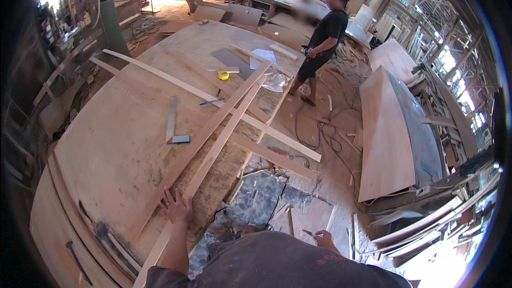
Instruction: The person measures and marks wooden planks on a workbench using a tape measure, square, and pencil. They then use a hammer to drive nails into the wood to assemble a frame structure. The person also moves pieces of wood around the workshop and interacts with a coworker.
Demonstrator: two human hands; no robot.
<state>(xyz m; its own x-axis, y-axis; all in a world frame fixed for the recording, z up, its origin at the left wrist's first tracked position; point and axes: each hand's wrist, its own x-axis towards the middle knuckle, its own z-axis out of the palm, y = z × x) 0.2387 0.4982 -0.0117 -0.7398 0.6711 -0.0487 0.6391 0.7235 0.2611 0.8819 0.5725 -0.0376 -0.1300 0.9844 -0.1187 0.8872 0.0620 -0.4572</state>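
Note:
My left hand [177,207] lies with fingers spread on the near ends of two long wooden strips. One is a wider brown strip [194,154], the other a paler strip [215,154] close beside it. Both run away from me over crosswise wooden strips [160,78] on a big plywood-topped table [96,154]. Low at my right side, off the table, my right hand [324,239] is closed on a small dark pointed tool [308,232], too small to name. A try square [180,139], a blue pen [212,101] and a yellow tape measure [223,75] rest on the table.
Beyond the table's right edge stands a person [326,34] holding a dark tool. Cables [325,133] snake over the floor. Curved plywood panels [385,133] stand at the right, near stacked timber [421,229]. White paper [263,58] lies on the table's far part.

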